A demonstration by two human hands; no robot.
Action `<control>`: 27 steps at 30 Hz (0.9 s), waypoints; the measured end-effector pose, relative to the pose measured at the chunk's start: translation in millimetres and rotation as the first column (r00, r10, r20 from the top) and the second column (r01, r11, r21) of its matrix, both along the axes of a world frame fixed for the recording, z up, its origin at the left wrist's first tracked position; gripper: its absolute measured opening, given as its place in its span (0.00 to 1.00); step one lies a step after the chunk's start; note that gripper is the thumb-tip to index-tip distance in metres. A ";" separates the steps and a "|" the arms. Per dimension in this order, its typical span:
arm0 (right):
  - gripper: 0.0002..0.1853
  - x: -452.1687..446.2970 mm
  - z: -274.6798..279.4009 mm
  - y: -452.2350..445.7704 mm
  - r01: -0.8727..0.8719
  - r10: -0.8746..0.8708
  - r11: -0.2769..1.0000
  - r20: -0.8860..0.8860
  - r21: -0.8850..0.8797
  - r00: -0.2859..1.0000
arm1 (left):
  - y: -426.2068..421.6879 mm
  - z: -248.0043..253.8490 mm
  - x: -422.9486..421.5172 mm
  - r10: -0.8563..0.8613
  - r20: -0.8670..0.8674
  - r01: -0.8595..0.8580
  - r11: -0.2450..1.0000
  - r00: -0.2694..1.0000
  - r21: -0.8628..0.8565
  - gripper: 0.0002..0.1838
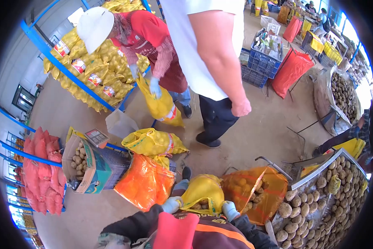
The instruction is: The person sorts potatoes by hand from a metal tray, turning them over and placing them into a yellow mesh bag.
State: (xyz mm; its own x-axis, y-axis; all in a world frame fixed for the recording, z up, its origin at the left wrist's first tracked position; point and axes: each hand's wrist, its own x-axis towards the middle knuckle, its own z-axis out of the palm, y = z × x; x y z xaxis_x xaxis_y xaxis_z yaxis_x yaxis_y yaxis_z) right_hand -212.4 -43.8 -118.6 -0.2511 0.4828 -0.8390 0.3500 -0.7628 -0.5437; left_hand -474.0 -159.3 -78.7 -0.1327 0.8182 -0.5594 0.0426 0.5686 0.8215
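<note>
Bottom ctr, yellow bag (204, 189) w/ potatoes (200, 205) sits mouth-up betw. both hands: L hand (172, 205) clamped on its L rim, R hand (230, 211) on its R rim. Orange sack (275, 203) just beside, to R; potato table (314, 172) past that.

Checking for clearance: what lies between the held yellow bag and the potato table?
Head view: an orange bag with potatoes stands between the yellow bag and table.

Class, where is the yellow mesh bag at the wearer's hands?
In the head view, the yellow mesh bag sits at bottom centre, between the left hand and right hand, just left of the orange bag holding potatoes.
</note>
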 end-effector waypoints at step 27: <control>0.14 -237.7 -45.8 156.4 -0.123 0.111 0.990 0.166 0.063 0.980 | 324.0 -89.4 -244.7 -0.060 0.366 0.130 0.977 0.929 -0.168 0.12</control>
State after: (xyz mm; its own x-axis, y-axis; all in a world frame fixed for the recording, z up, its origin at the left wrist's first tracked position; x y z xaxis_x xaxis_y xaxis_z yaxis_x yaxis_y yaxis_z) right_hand -450.1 112.6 -164.5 -0.1730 0.5190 -0.8371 0.5225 -0.6721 -0.5247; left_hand -718.7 164.7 -168.1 0.1771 0.6940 -0.6978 -0.1722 0.7200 0.6723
